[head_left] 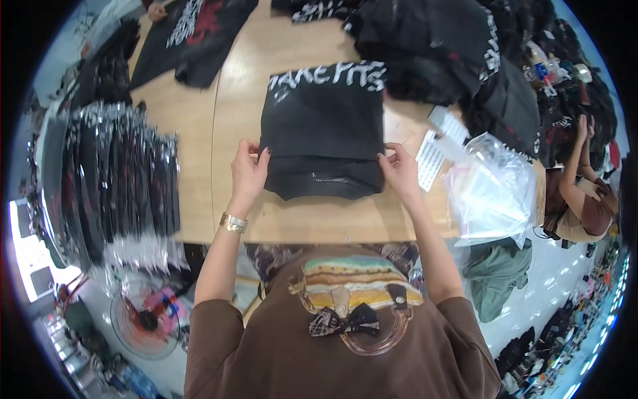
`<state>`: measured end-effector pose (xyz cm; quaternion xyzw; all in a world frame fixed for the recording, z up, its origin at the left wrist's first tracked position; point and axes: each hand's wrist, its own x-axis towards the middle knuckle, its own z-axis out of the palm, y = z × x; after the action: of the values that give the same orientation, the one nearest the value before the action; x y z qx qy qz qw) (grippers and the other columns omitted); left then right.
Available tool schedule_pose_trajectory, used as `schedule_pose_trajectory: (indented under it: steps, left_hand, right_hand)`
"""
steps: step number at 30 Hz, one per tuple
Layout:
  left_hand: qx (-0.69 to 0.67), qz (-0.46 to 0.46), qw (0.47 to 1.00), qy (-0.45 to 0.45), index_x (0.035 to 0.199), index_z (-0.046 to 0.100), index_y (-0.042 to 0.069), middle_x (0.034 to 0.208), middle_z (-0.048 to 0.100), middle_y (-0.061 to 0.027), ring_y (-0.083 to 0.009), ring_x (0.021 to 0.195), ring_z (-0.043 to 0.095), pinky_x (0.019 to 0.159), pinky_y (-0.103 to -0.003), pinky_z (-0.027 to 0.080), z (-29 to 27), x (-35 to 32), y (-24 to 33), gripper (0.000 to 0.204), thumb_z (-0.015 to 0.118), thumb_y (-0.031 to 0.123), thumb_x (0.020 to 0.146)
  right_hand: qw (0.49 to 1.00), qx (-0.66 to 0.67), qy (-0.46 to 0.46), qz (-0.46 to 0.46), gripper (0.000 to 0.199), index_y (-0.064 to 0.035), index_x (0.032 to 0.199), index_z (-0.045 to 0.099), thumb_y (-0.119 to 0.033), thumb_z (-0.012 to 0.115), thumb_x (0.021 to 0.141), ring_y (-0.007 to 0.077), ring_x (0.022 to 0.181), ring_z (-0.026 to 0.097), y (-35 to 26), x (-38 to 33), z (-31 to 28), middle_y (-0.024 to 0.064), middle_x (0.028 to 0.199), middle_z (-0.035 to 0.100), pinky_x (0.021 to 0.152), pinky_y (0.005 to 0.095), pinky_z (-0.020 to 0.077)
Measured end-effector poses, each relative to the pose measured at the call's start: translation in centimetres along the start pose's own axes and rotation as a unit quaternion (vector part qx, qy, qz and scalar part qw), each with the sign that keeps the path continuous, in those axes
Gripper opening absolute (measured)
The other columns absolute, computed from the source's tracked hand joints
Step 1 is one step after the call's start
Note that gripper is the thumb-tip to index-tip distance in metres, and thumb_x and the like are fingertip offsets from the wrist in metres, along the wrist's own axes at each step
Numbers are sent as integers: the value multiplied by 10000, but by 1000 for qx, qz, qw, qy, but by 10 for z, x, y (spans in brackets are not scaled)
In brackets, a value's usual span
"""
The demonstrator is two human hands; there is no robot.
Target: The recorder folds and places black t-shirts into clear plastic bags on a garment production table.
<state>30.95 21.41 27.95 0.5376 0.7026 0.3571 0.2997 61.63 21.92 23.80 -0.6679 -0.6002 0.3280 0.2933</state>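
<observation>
A black T-shirt (322, 126), folded into a near-square, lies on the wooden table in front of me. White lettering runs across its far edge, and the collar part curves along the near edge below a crosswise fold. My left hand (250, 171) pinches its left side near that fold, fingers closed on the cloth. On the opposite side, my right hand (401, 171) grips the edge at about the same height between thumb and fingers. The cloth looks flat between my hands.
Bagged black garments (119, 179) are stacked at the left. Clear plastic bags (492, 189) and a label sheet (435, 156) lie at the right. Black shirts (425, 46) pile at the far right. A person's hand (157, 12) touches a spread shirt (199, 36); another person (585, 193) works at right.
</observation>
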Motion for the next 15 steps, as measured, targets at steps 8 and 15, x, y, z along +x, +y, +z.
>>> schedule_pose_trajectory:
  steps: [8,15]
  left_hand:
    - [228,334,901,-155,1015,503,32,1206,452,-191,-374,1205,366,947,-449,354,-1,-75,-20,380,682,138,698]
    - [213,298,912,-185,943,453,64,831,594,-182,-365,871,582,751,-447,444,21,-32,-26,132,513,56,826]
  right_hand:
    - [878,-164,-52,-447,442,-72,1131,505,-174,661,730,314,940,505,-35,-66,38,150,1033,516,822,393,400]
    - [901,-216,-199,-318,94,-66,848,473,-94,527,776,263,868,604,-42,-25,63,142,868,618,806,395,428]
